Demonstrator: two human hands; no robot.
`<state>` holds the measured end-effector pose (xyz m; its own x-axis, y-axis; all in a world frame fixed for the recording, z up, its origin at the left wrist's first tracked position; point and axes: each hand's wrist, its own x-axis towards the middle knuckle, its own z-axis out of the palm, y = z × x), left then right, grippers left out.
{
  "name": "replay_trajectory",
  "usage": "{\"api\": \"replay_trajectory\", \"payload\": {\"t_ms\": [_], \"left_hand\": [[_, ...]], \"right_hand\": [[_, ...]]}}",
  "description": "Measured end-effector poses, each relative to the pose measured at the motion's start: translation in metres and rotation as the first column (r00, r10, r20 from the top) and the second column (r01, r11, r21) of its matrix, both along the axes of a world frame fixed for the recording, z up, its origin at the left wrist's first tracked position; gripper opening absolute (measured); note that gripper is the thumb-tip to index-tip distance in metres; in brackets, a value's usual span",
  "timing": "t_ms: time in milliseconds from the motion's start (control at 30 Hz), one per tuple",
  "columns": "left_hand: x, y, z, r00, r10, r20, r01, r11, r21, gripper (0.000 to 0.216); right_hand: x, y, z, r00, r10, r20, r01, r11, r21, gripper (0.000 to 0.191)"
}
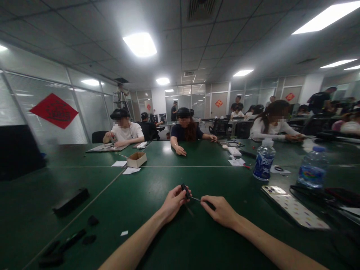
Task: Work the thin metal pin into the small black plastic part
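Observation:
Between the fingers of my left hand (pixel 173 204) is a small black part (pixel 185 190), oblong and dark; its exact kind does not show. My right hand (pixel 221 210) is closed around the black handle of a screwdriver (pixel 208 204). The thin metal shaft points left, and its tip is at or very near the black part; whether it touches I cannot tell. Both hands are just above the green table (pixel 157 187). A small white scrap (pixel 124 233) lies to the left of my left forearm.
On the left lie a long black piece (pixel 71 201) and several smaller black pieces (pixel 72 240). A cardboard box (pixel 137 160) stands farther back. To the right are a phone (pixel 295 207), two bottles (pixel 264 159) and dark cables. Three people sit across the table.

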<state>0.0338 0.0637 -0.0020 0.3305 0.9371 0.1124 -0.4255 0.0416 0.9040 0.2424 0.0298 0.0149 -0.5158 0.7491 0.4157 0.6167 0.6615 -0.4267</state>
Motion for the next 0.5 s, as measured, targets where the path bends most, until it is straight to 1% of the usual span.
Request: {"api": "replay_trajectory", "payload": {"t_ms": [167,267,500], "left_hand": [[-0.0009,0.0009,-0.0012,1.000,0.011,-0.021,-0.011,1.000,0.004,0.033],[-0.0013,0.0004,-0.0003,0.999,-0.006,-0.045,0.007,1.000,0.019,0.032],[-0.0025,-0.0027,0.0062,0.998,-0.018,-0.067,0.020,1.000,0.021,0.030]], "right_hand": [[0.0012,0.0007,-0.0018,1.000,-0.013,0.022,0.013,1.000,-0.018,0.029],[0.0019,0.0009,-0.0017,1.000,-0.009,0.021,0.009,1.000,-0.025,0.029],[0.0010,0.0010,-0.0011,1.000,-0.006,-0.003,0.006,1.000,0.009,0.028]]}}
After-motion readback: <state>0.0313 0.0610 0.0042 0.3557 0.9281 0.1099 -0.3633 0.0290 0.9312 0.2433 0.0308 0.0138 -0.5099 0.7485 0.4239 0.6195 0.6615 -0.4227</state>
